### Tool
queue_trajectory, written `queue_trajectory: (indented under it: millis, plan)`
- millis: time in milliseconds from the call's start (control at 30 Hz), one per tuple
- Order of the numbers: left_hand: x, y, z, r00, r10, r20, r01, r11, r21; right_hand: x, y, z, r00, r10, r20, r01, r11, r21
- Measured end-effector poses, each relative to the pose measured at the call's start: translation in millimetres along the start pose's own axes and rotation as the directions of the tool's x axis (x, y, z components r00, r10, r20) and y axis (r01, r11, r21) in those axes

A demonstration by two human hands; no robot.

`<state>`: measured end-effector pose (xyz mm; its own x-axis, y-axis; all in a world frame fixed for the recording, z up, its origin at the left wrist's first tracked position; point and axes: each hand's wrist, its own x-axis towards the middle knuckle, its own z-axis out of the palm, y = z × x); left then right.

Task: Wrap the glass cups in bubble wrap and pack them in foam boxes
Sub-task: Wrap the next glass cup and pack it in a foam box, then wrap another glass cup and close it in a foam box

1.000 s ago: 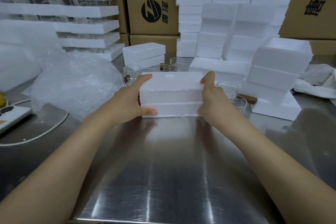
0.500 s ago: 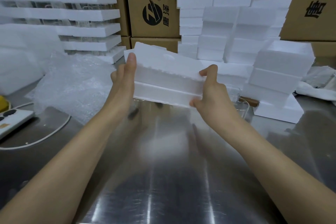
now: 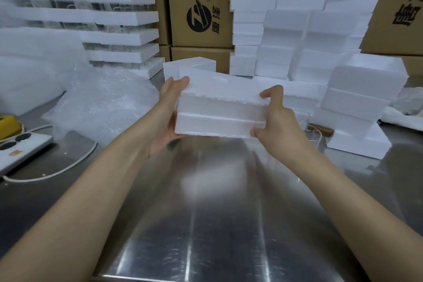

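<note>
Holding a closed foam box (image 3: 219, 110) clear of the table (image 3: 217, 213), the person grips it at both ends. The left hand (image 3: 169, 117) clasps one end with its thumb over the top edge. The right hand (image 3: 279, 121) pinches the other end, thumb on the lid and fingers under the base. The box hangs between the hands, slightly tilted.

This looks like the end of one packing round, with the box lifted to be set aside. The next move calls for keeping the two halves pressed together and landing it level.

The seam is shut, so nothing shows whether a wrapped cup is inside. Just beyond the right hand, a glass cup (image 3: 305, 119) is half hidden behind the wrist. Outward of the left hand, the bubble wrap (image 3: 103, 103) lies as a blurred heap.
</note>
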<state>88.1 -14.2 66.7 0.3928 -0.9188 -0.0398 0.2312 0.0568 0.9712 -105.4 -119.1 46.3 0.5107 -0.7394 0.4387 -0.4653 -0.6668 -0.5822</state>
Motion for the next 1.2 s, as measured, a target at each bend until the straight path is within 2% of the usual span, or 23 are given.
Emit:
queue_trajectory:
  millis: [200,367,467,533,600,700,767,967,1200]
  plan:
    - [1.7,-2.2,-4.9,0.999,-0.011,0.048,0.012,1.000,-0.012,1.4,1.7,0.7,1.000,-0.004,0.023,0.004,1.000,0.006]
    - [3.0,-2.2,-5.9,1.000,0.000,0.013,0.001,0.998,-0.056,3.1,4.2,3.2,1.000,-0.023,0.004,0.023,0.999,0.045]
    - [1.3,9.0,-12.5,0.996,0.046,-0.075,-0.052,0.995,-0.089,2.5,0.6,15.2,0.999,-0.001,-0.043,0.011,0.974,0.226]
    - [4.0,22.9,-17.5,0.986,0.079,-0.144,-0.105,0.977,-0.184,-2.4,-2.3,30.7,0.999,0.027,-0.041,-0.011,0.933,0.359]
    - [15.6,39.7,-17.2,0.964,0.106,-0.243,-0.168,0.954,-0.249,-11.2,-4.5,49.7,0.999,-0.048,0.008,0.043,0.945,0.323]
    - [53.2,67.1,-8.3,0.902,0.155,-0.404,-0.235,0.959,-0.156,-16.6,-11.2,65.7,0.966,-0.222,0.130,0.184,0.950,0.252]
    - [84.3,83.5,-4.5,0.870,0.198,-0.451,-0.269,0.958,-0.100,-12.2,-12.1,67.6,0.941,-0.294,0.165,0.253,0.939,0.231]
    - [165.8,107.6,-12.0,0.909,0.051,-0.414,-0.139,0.973,-0.187,-12.3,-4.0,71.6,0.897,-0.364,0.253,0.324,0.928,0.186]
    - [235.1,79.9,-36.4,0.910,-0.037,-0.413,-0.047,0.980,-0.192,-10.4,-1.5,73.5,0.891,-0.372,0.260,0.329,0.924,0.195]
